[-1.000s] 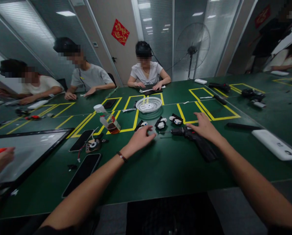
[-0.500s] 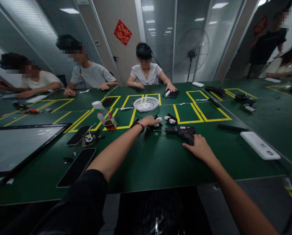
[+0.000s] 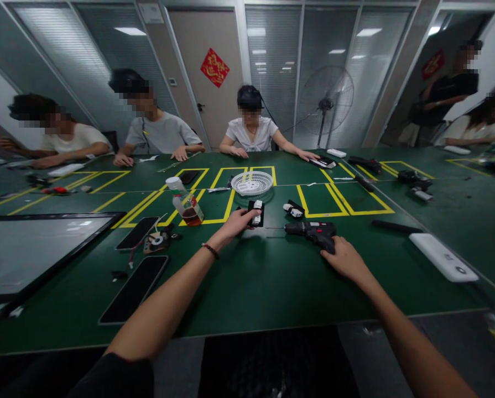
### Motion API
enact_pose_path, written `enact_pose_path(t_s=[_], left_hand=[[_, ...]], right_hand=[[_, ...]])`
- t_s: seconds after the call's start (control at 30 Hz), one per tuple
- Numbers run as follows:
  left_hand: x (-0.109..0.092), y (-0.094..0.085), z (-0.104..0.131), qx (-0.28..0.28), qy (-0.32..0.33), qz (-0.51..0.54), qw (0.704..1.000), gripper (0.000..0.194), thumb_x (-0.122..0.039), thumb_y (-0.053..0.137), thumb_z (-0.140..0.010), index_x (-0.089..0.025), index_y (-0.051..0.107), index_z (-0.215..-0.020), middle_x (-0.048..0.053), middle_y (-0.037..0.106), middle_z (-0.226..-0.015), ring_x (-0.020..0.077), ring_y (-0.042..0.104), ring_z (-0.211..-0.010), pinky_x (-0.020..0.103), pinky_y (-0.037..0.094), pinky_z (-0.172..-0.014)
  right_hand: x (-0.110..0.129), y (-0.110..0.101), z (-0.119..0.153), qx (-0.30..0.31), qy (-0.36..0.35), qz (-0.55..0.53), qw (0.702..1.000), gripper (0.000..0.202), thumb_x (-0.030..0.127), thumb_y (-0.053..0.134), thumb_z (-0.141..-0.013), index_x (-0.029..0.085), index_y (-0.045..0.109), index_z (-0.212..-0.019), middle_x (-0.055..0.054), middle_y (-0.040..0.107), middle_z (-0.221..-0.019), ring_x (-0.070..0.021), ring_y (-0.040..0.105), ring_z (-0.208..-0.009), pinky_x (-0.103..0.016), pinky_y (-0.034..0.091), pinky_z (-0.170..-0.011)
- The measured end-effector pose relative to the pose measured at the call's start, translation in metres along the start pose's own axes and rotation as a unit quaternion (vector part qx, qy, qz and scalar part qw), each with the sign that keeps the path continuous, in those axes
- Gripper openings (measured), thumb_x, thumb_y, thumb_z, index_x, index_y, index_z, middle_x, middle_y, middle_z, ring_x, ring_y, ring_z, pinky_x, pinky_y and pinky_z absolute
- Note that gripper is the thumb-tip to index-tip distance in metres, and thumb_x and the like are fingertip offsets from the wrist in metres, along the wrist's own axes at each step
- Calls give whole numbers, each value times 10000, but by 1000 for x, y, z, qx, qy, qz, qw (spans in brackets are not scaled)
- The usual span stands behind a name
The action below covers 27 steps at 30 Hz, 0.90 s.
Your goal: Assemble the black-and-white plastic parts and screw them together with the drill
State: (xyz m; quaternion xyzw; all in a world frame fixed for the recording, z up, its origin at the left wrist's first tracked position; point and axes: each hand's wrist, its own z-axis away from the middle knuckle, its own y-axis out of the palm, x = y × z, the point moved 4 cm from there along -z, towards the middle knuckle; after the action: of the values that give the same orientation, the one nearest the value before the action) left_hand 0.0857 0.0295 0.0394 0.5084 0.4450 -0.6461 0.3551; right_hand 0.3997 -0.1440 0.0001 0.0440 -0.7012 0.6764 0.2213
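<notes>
My right hand is closed around the grip of a black cordless drill. The drill points left, with a long thin bit in its chuck, low over the table or lying on it; I cannot tell which. My left hand pinches a small black piece with a white part on it, just left of the bit's tip. Beyond the drill lies a similar black-and-white piece. A white plastic basket sits farther off, past my left hand.
Left of my arm are a clear bottle with brown liquid, a small motor-like part with wires and a phone-like black slab. A white power bank lies at right. Several co-workers sit around the green table.
My left hand has drawn slightly nearer and turned, bringing the black-and-white piece upright into view. The drill stays in my right hand. The co-worker opposite has reached farther sideways.
</notes>
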Motion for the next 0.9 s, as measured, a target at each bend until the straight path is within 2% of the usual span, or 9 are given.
enact_pose_path(t_s=[0.17, 0.3, 0.43, 0.5, 0.6, 0.67, 0.73, 0.8, 0.9], left_hand=[[8, -15, 38, 72, -40, 100, 992, 486, -499, 715, -782, -141, 697, -1110, 136, 688, -1079, 199, 646, -887, 243, 543, -607], [30, -17, 56, 67, -82, 209, 972, 532, -534, 632, -840, -170, 624, -1227, 132, 712, -1024, 204, 658, -875, 209, 497, -522], [49, -23, 61, 60, -87, 241, 965, 528, -535, 571, -874, -177, 593, -1262, 112, 716, -968, 183, 652, -806, 193, 460, -478], [53, -26, 61, 58, -80, 247, 964, 514, -530, 558, -881, -163, 605, -1237, 120, 709, -998, 193, 657, -844, 200, 475, -491], [56, -28, 60, 59, -81, 269, 958, 490, -523, 549, -887, -150, 618, -1198, 132, 697, -1040, 226, 660, -941, 269, 566, -624], [57, -27, 60, 67, -94, 286, 951, 475, -522, 558, -884, -140, 626, -1158, 137, 691, -1025, 245, 665, -962, 349, 597, -756], [58, -25, 60, 79, -109, 292, 947, 458, -522, 582, -872, -139, 631, -1117, 134, 683, -989, 243, 672, -903, 393, 597, -800], [59, -25, 61, 83, -116, 286, 948, 431, -516, 608, -859, -148, 633, -1081, 129, 673, -969, 218, 658, -818, 392, 603, -760], [60, -26, 62, 81, -105, 272, 953, 413, -504, 625, -856, -149, 636, -1067, 147, 668, -1012, 191, 622, -773, 357, 605, -681]], right_hand=[[-2, -2, 2, -4, 5, -9, 1000, 542, 471, 583, -858, 107, 584, -1260, -186, 647, -1206, -316, 659, -1019, -384, 479, -865], [-10, -8, 9, -21, 26, -42, 999, 587, 485, 650, -794, 151, 593, -1273, -162, 665, -1214, -320, 674, -1015, -390, 496, -839], [-5, -14, 24, -71, 38, -129, 988, 631, 498, 720, -722, 142, 621, -1234, -143, 697, -1116, -317, 675, -966, -405, 512, -821], [6, -20, 31, -140, 41, -202, 969, 660, 517, 746, -708, 151, 614, -1241, -124, 700, -1080, -309, 671, -950, -418, 518, -828], [28, -38, 38, -257, 28, -347, 901, 711, 474, 799, -698, 179, 557, -1298, -102, 693, -1093, -281, 666, -961, -412, 531, -846], [47, -48, 32, -216, -27, -447, 868, 619, 403, 820, -704, 204, 585, -1242, -93, 692, -1116, -259, 664, -968, -405, 529, -881], [67, -48, 22, -69, -78, -538, 836, 524, 365, 796, -736, 223, 612, -1206, -98, 699, -1144, -240, 672, -910, -411, 540, -860], [82, -44, 14, 35, -102, -599, 794, 507, 356, 745, -771, 235, 599, -1242, -107, 706, -1157, -198, 654, -752, -391, 559, -739], [92, -36, 3, 57, -107, -632, 766, 465, 310, 729, -763, 217, 625, -1207, -97, 736, -1039, -140, 553, -559, -329, 519, -569]])
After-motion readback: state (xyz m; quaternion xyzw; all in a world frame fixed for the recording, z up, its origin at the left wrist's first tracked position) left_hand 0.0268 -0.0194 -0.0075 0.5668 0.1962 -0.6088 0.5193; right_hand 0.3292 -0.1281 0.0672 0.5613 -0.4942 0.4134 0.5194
